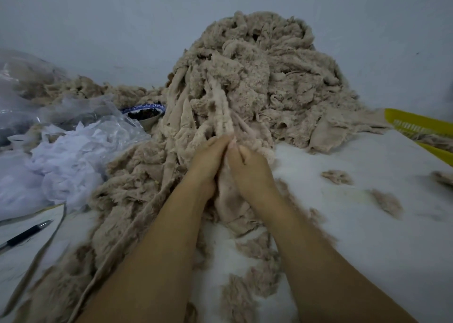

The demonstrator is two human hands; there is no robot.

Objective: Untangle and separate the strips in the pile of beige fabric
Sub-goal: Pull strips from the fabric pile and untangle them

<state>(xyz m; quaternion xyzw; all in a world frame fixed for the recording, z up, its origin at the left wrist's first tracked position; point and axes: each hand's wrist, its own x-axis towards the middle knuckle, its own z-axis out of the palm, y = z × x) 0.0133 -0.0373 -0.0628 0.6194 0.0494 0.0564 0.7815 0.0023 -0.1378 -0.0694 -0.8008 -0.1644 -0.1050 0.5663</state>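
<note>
A tall pile of beige fleecy fabric strips (264, 62) rises at the centre back against the wall. Long strips run down from it toward me. My left hand (208, 158) and my right hand (250, 168) sit side by side at the foot of the pile, fingers curled around one beige strip (224, 116) that stretches up from between them into the pile. The strip's lower part hangs between my wrists. More beige strips (127, 183) lie spread out to the left of my left forearm.
Crumpled clear and white plastic (73, 148) lies at the left, with a blue-patterned bowl (144, 113) behind it. A pen (24, 234) rests on paper at the lower left. A yellow object (421, 126) sits at the right edge. Small fabric scraps (337, 176) dot the white surface.
</note>
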